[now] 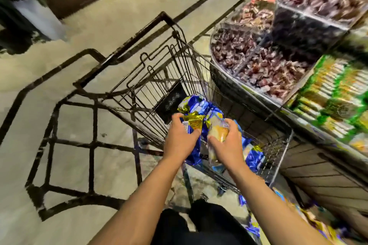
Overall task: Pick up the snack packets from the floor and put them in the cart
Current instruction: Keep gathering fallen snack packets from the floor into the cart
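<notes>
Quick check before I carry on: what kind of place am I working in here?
Most likely a shop, a grocery or sweet store. A wire shopping cart stands in the aisle, clear bulk bins of wrapped sweets sit beside it, and stacked green and yellow packaged goods fill a shelf on the right.

Left hand (182,137), right hand (226,145) clenched

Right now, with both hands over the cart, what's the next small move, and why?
Probably open both hands and let the packets drop. The left hand grips a blue and gold packet and the right hand a clear one, both already above the cart, over the pile inside. More packets remain on the floor by the shelf.
</notes>
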### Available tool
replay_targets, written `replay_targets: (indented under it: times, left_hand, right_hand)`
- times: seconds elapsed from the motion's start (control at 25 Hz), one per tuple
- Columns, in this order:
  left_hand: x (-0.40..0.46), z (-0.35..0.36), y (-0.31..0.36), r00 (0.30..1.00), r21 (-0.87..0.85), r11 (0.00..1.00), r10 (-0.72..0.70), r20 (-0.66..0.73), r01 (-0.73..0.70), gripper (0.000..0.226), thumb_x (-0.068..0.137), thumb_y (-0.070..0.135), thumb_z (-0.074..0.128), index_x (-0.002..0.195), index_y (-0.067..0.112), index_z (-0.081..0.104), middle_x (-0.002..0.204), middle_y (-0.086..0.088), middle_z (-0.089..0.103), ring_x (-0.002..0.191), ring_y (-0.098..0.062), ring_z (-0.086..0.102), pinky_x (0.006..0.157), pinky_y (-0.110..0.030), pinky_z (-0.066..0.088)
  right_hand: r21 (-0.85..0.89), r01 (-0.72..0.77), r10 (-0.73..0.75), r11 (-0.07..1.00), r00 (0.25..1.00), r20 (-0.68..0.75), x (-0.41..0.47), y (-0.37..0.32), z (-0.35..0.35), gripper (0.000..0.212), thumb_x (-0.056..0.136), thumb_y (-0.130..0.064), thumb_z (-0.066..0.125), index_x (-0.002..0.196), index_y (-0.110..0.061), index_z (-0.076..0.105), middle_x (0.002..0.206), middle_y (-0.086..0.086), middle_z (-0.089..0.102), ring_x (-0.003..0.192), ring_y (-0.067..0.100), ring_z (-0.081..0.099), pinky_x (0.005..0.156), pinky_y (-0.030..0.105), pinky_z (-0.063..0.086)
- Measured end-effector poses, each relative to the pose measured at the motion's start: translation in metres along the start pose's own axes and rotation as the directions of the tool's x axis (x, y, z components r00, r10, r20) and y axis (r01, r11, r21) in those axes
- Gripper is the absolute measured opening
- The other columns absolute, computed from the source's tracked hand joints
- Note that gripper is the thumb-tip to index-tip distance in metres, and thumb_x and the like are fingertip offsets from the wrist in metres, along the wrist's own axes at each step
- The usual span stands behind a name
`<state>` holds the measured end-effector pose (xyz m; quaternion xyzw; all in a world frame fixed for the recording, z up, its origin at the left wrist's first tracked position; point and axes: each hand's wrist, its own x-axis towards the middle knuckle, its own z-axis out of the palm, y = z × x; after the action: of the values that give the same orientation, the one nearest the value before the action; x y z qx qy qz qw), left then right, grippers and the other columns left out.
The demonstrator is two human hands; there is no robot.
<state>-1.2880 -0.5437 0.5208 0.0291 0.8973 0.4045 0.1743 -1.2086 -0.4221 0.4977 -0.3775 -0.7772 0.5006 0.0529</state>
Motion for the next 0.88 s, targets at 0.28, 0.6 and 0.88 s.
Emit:
replay_targets:
  times: [0.28,0.6,0.88]
  left_hand:
    - [0.071,0.068,0.046,0.966,0.080,0.986,0.122,0.226,-0.144,0.071,0.080,0.031,0.076,0.139,0.017,0.038,0.135,-0.005,0.054,0.121,-0.027,0.052,0.096,-0.035,0.042]
    - [0.139,0.156,0.046,0.888,0.068,0.990,0.079,0.453,-0.123,0.071,0.083,0.031,0.076,0.140,0.017,0.036,0.139,-0.007,0.052,0.123,-0.026,0.052,0.098,-0.036,0.042]
    - [0.184,0.235,0.019,0.853,0.170,0.966,0.082,0.515,-0.196,0.070,0.081,0.028,0.076,0.138,0.012,0.040,0.129,-0.011,0.051,0.118,-0.029,0.049,0.092,-0.033,0.039]
  right_hand:
    - [0.132,-0.159,0.179,0.978,0.973,-0.149,0.061,0.017,-0.027,0.076,0.082,-0.026,0.076,0.144,-0.025,0.034,0.131,0.008,0.041,0.095,0.013,0.043,0.083,0.024,0.034]
    - [0.164,-0.390,0.421,0.906,0.862,-0.282,0.113,0.066,-0.042,0.075,0.083,-0.022,0.075,0.146,-0.020,0.034,0.138,0.011,0.040,0.100,0.008,0.038,0.086,0.017,0.030]
    - [0.084,-0.515,0.516,0.853,0.811,-0.275,0.160,0.132,-0.023,0.080,0.081,-0.028,0.077,0.147,-0.025,0.032,0.137,0.008,0.033,0.091,0.012,0.043,0.084,0.027,0.042]
